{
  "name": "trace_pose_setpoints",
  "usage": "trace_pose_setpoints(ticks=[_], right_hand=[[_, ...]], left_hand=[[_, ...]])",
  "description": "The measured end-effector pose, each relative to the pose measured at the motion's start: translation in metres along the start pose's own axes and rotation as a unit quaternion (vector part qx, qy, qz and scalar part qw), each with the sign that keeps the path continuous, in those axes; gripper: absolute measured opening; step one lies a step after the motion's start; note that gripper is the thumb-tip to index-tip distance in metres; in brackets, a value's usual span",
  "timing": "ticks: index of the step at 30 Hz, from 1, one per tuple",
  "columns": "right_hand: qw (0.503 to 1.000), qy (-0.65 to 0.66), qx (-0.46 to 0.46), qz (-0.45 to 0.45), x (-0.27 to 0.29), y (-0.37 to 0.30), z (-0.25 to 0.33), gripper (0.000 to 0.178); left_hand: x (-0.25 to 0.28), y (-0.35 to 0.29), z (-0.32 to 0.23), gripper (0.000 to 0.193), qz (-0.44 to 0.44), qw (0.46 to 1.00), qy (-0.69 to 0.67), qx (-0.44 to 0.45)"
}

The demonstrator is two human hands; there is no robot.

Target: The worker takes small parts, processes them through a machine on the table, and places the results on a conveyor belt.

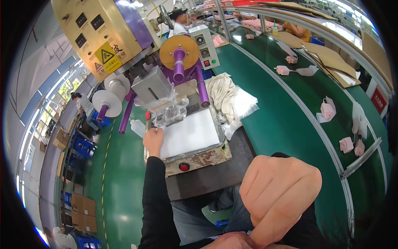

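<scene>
My left hand [153,142] is closed and rests at the left edge of a white sheet [190,132] on the bed of a stamping machine [103,37]. Anything in its fingers is hidden. Just beyond it, a clear plastic-wrapped fixture [171,114] sits under the machine's metal head [152,86]. My right hand [282,195] is raised large and near, over my lap, curled into a fist with its back showing. Whatever it may hold is out of sight.
A red button [184,167] is on the machine's front. A crumpled cloth [222,93] and plastic bag [243,103] lie right of the bed. Pink wrapped pieces [327,108] are on the green conveyor [306,87]. A clear bottle [137,128] stands left; other people work farther off.
</scene>
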State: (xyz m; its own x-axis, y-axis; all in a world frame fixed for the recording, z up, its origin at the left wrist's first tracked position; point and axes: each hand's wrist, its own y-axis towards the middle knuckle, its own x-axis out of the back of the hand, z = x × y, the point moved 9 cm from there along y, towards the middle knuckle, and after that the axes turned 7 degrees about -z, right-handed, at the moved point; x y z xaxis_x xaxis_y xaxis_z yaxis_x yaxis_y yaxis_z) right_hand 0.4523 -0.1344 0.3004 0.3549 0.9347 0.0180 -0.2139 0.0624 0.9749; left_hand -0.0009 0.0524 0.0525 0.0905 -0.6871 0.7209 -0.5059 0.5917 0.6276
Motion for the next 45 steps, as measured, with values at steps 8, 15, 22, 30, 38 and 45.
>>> trace_pose_setpoints(ticks=[8,15,22,30,38,45], right_hand=[[1.000,-0.005,0.007,0.012,0.002,0.000,0.000,0.009],[1.000,-0.008,0.009,0.011,0.002,-0.001,0.001,0.009],[1.000,-0.013,0.007,0.011,0.002,-0.002,0.005,0.010],[1.000,-0.017,0.009,0.008,0.000,-0.003,0.007,0.010],[0.999,-0.038,0.013,0.003,0.002,-0.001,0.013,0.011],[0.998,-0.056,0.026,-0.010,0.002,-0.002,0.011,0.012]], left_hand=[[-0.002,0.000,0.005,0.038,0.008,1.000,0.010,0.002],[-0.002,0.000,0.008,0.038,0.016,1.000,0.014,0.003],[-0.004,0.001,0.003,0.039,0.021,1.000,0.012,0.006],[-0.002,0.001,0.004,0.039,0.021,1.000,0.004,0.007],[-0.001,0.000,-0.006,0.039,0.020,1.000,0.007,0.000],[0.001,-0.001,0.003,0.038,0.021,1.000,0.006,0.012]])
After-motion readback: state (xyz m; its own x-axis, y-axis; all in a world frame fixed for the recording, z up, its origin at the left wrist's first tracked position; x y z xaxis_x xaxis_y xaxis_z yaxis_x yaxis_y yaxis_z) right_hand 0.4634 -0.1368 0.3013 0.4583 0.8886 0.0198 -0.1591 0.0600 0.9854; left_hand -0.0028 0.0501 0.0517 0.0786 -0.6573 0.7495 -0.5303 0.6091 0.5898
